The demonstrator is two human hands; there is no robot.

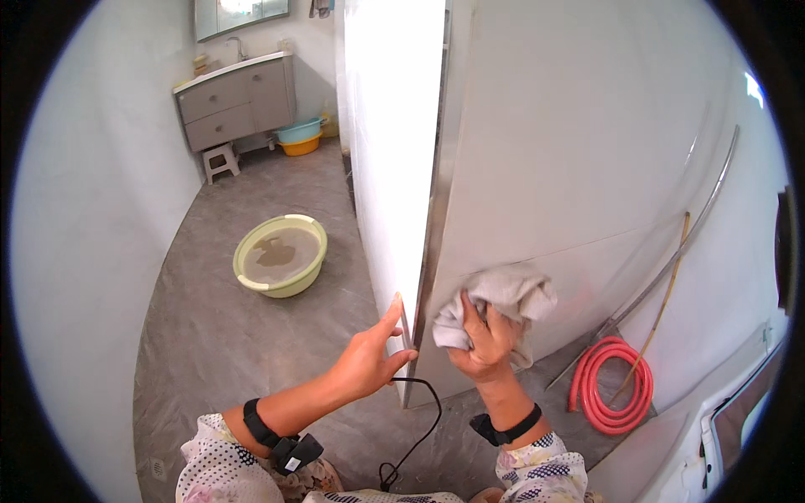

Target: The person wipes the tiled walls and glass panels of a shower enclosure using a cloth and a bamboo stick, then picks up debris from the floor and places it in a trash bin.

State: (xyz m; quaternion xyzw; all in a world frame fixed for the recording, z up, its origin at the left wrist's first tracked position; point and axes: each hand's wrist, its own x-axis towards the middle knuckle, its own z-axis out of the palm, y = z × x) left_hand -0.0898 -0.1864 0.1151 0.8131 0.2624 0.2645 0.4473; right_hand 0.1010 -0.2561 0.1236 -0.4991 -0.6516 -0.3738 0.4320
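My right hand (486, 339) grips a crumpled light grey cloth (511, 293), which lies against the right face of a tall white panel (537, 168) that looks like a door. The cloth bunches out around the fingers and hides part of the panel's lower area. At the panel's narrow upright edge (425, 277), my left hand (369, 356) rests with its fingers stretched up along the left face and its thumb apart near the edge. Nothing is held in that hand. A pale green basin (281, 289) with murky water stands on the floor to the left.
A coiled red hose (574, 394) lies at right, near a long metal pole (704, 214) and a thin wooden stick (671, 289). A black cable (438, 402) hangs below my hands. Far left are a grey vanity (226, 101), a stool (220, 159) and stacked basins (300, 147).
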